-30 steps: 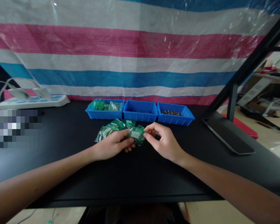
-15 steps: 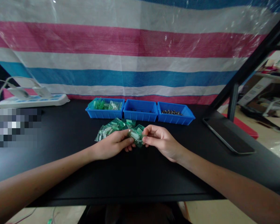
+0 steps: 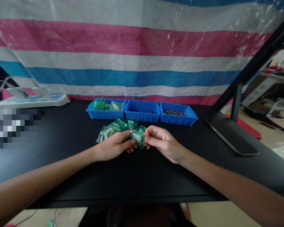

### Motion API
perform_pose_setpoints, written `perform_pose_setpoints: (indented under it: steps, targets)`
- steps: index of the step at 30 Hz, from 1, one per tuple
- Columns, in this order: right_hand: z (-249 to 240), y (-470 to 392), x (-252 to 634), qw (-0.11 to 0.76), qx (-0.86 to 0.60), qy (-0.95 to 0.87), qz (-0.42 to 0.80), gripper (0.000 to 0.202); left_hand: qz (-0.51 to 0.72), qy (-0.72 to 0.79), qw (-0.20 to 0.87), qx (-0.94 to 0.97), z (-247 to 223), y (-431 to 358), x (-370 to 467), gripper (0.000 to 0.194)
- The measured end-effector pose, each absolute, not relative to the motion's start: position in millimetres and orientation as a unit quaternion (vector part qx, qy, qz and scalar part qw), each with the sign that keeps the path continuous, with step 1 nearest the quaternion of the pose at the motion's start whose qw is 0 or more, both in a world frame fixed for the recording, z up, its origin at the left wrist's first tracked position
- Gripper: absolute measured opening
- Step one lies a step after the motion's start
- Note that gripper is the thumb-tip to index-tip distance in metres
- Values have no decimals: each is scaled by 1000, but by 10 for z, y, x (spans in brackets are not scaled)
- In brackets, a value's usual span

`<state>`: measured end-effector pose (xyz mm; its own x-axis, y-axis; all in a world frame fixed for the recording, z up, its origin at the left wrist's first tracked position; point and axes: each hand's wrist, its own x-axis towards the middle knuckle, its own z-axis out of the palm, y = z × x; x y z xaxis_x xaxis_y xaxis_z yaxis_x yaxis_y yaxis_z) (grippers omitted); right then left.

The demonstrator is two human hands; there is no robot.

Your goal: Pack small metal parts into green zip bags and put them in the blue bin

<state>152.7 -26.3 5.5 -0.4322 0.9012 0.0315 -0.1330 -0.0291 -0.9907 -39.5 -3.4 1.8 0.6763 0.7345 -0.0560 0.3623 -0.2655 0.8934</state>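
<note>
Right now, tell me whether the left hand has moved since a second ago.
No, not noticeably: judged against the middle blue bin, the left hand stays in the same place, its thumb on the green packet.

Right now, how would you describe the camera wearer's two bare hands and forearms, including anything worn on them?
The ungloved left hand and ungloved right hand look slender, with no ring in sight. The left forearm and right forearm taper towards the wrists; no sleeve, watch or bracelet shows.
</note>
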Motion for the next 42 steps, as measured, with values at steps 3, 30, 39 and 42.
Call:
perform_pose_setpoints:
  steps: [3,30,39,42]
  targets:
    - [53,-257,1532,409,-343,-558,635,17,188,357,474,783,42,-52,-397,27]
    - [119,-263,1608,308,-254,-721,566,20,292,380,497,723,22,-12,-392,34]
    - [117,-241,1605,264,-282,-703,597,36,396,250,254,846,54,-170,-444,11]
    - [72,-241,1561,302,-290,-664,620,30,383,237,223,865,36,-181,-432,16]
